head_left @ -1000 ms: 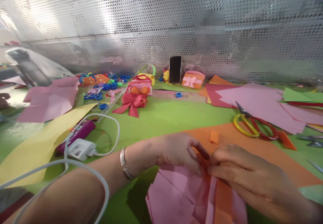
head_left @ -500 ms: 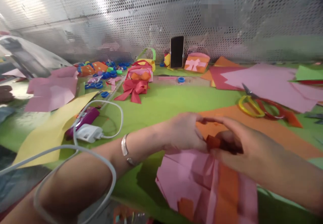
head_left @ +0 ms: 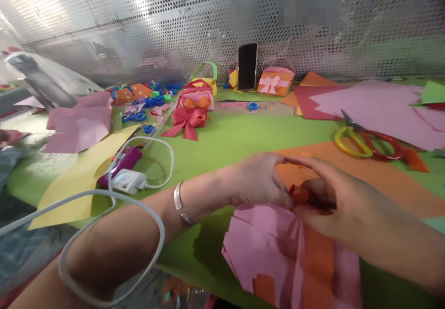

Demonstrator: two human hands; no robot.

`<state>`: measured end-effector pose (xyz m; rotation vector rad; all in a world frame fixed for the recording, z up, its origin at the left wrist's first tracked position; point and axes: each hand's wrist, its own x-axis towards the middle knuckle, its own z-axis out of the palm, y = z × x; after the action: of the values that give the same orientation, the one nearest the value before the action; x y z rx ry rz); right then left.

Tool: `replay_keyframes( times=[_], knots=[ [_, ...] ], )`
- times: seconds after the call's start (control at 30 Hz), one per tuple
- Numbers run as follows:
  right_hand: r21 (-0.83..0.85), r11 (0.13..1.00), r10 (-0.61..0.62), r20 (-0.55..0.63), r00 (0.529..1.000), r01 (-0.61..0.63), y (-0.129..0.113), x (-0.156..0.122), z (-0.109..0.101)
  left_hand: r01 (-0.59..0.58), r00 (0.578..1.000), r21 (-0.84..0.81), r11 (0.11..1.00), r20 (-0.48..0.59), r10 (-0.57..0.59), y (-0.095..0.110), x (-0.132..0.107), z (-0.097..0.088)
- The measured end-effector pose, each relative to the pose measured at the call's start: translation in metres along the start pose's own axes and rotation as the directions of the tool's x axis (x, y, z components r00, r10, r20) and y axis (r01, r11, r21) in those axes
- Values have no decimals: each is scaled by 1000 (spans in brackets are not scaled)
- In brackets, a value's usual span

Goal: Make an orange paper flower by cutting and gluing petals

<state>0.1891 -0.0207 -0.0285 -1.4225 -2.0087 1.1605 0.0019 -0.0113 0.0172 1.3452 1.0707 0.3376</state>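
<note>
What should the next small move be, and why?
Probably press the curled orange piece flat with the right hand: it looks bent up at the far edge of the pink paper, and the left hand is close beside it.

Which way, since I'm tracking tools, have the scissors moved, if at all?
No: the scissors keep their place relative to the big pink sheet; only the view shifted.

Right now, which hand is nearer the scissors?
Right. The right hand is left of the scissors and closer to the camera, not touching them; the left hand is farther left, by the pink paper's far edge.
</note>
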Motion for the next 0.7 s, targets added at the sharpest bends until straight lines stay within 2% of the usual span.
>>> replay_keyframes(
  times=[0.13,0.3,0.43,0.6,0.7],
  knots=[
    [29,1000,10,96,995,-13,-6,-1,-6,19,1000,14,1000,8,-19,-1,0,-6],
    [-85,993,-75,54,996,79,2,4,-19,50,997,60,997,-66,-47,2,0,-10],
    [85,996,5,107,994,-14,4,6,-17,58,996,40,998,-69,-55,0,2,-10],
    [298,948,80,116,990,-112,-9,3,-11,20,1000,18,1000,3,-20,0,3,-12],
    [375,921,66,124,990,-108,-9,5,-16,20,998,-20,1000,-53,-21,5,2,-15]
  ],
)
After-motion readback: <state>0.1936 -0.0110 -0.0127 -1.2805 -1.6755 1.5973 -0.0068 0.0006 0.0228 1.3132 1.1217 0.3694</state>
